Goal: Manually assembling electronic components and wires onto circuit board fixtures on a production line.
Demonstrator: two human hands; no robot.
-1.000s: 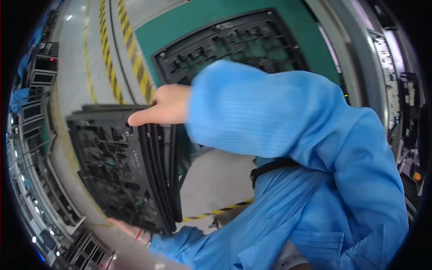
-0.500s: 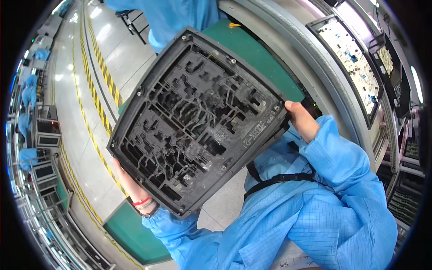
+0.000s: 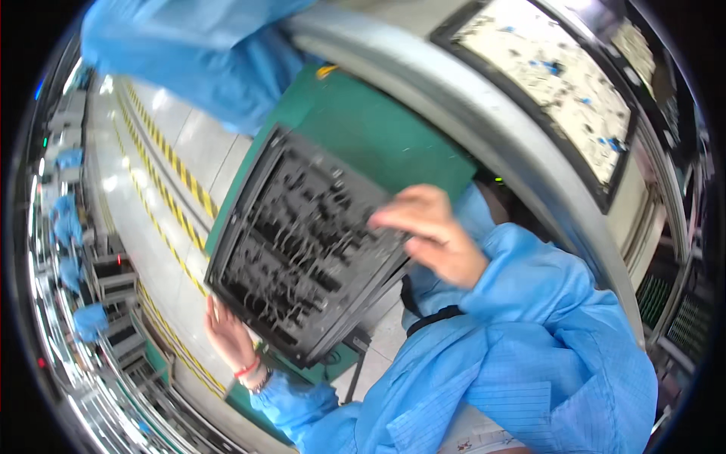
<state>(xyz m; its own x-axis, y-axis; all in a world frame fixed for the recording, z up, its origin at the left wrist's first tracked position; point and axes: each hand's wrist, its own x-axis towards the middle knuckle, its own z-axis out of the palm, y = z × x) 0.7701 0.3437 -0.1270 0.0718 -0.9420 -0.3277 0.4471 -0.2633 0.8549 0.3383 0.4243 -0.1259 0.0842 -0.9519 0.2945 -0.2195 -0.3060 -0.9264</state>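
A black circuit-board carrier pallet (image 3: pixel 333 295), with cut-out pockets and narrow ribs in two similar halves, lies on a green tabletop (image 3: pixel 370 121). By its lower left edge is my left hand (image 3: pixel 228 333), fingers stretched out and holding nothing; whether it touches the edge I cannot tell. My right hand (image 3: pixel 435 234), a little blurred, hovers at the pallet's right corner with fingers extended and the thumb apart. It grips nothing. Part of the pallet's right edge is hidden behind it.
Another person's blue sleeve (image 3: pixel 197 60) reaches in at the far side of the table. A grey curved rail (image 3: pixel 454 106) runs along the right. Past it stands a black-framed panel (image 3: pixel 556 83) with many small parts. A small yellow object (image 3: pixel 326 71) lies at the table's far edge.
The pallet has gone from being held up in both my hands to lying on the green tabletop. Both hands have let go, the right one moving left over the corner.
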